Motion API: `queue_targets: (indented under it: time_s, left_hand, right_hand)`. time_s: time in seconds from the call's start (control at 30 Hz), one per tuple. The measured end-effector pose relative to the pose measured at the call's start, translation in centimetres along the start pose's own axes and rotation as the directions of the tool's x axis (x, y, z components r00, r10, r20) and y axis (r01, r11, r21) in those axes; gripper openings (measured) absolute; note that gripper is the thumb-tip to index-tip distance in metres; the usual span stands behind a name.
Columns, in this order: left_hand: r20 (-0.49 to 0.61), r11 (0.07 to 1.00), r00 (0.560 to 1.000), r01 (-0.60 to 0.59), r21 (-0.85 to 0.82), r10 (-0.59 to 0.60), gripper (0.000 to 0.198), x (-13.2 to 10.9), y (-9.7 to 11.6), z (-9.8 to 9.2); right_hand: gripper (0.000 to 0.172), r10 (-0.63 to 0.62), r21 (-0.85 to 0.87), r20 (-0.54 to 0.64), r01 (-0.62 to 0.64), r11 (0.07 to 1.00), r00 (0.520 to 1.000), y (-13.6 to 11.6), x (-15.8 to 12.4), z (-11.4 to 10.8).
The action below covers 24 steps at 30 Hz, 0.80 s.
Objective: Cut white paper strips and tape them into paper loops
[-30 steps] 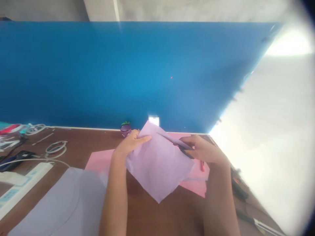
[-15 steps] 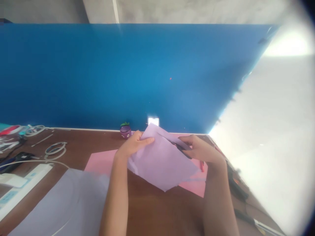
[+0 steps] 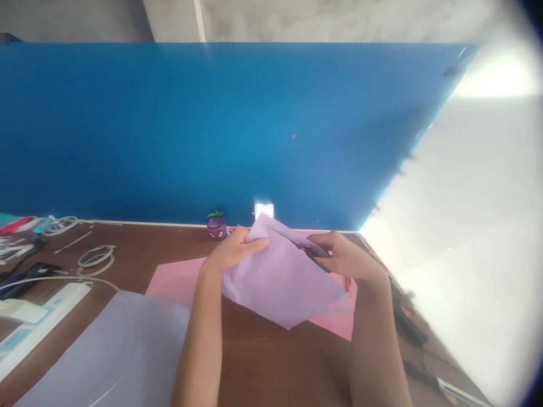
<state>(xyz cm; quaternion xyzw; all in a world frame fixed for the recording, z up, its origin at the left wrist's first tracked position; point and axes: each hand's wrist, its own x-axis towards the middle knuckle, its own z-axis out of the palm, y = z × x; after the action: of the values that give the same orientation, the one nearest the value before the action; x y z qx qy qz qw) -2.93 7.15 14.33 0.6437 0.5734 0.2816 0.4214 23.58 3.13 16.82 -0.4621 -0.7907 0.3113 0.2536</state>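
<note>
A sheet of purple paper [image 3: 280,277] is held up above the brown table, one corner pointing away from me. My left hand [image 3: 237,249] pinches its upper left edge, thumb on top. Dark-handled scissors [image 3: 314,255] are gripped in my right hand [image 3: 339,254], their blades reaching into a cut along the paper's upper right side. Beneath lies a pink sheet [image 3: 176,280], partly covered by the purple paper and my arms.
A purple pot [image 3: 216,226] stands by the blue partition [image 3: 237,124]. To the left are coiled cables [image 3: 95,260], a white power strip [image 3: 40,328] and a large greyish-purple sheet [image 3: 114,350]. Dark tools line the right edge.
My left hand and the purple paper have shifted very slightly to the right. The gap between the cut edges looks a little different; my right hand stays nearly in place.
</note>
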Motion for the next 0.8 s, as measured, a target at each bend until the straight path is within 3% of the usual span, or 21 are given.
queue_targets:
  time_s: [0.17,0.4,0.8]
  left_hand:
    - [0.012,1.0,1.0,-0.005,-0.015,0.006,0.06,-0.1,0.2,0.2]
    - [0.15,0.998,0.987,-0.056,-0.02,0.058,0.052,-0.2,1.0,0.7]
    - [0.242,0.992,0.963,-0.125,0.016,0.118,0.05,-0.1,0.8,0.2]
  right_hand:
    - [0.024,0.022,0.032,0.015,-0.022,0.999,1.0,-0.5,0.0,0.0]
    - [0.019,0.033,0.094,0.081,-0.04,0.995,0.996,-1.0,0.2,0.0]
    - [0.016,0.073,0.072,0.071,-0.078,0.994,0.995,-1.0,0.2,-0.1]
